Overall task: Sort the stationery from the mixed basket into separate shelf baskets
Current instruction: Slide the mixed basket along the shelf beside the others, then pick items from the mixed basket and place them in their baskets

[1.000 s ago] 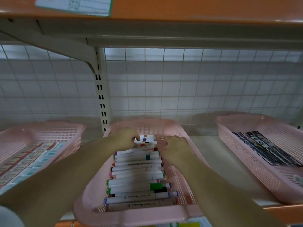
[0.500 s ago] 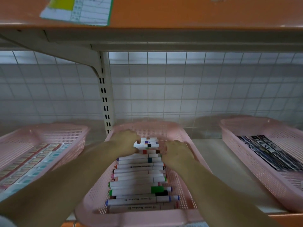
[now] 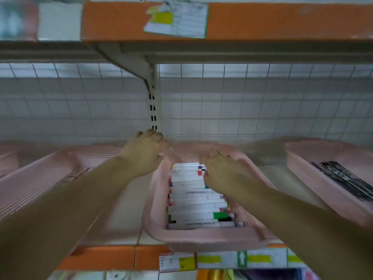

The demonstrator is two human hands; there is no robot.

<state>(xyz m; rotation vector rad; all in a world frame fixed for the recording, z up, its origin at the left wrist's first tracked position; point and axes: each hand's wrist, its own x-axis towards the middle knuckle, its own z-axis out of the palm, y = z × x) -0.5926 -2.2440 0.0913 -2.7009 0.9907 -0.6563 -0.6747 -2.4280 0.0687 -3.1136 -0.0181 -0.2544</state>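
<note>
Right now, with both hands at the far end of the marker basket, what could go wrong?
The marker basket sits at the shelf's front edge, so a tug might slide it off. The right hand is over the markers; a brush could scatter the neat row. The left hand is near the metal upright and may knock it.

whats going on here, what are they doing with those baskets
A person is sorting stationery on a shelf. Both hands are at the far end of the middle pink basket, which holds a row of white markers. The right hand is over the markers and the left hand is at the far left corner. Motion blur hides whether either holds anything. The right basket holds dark packets.
</note>
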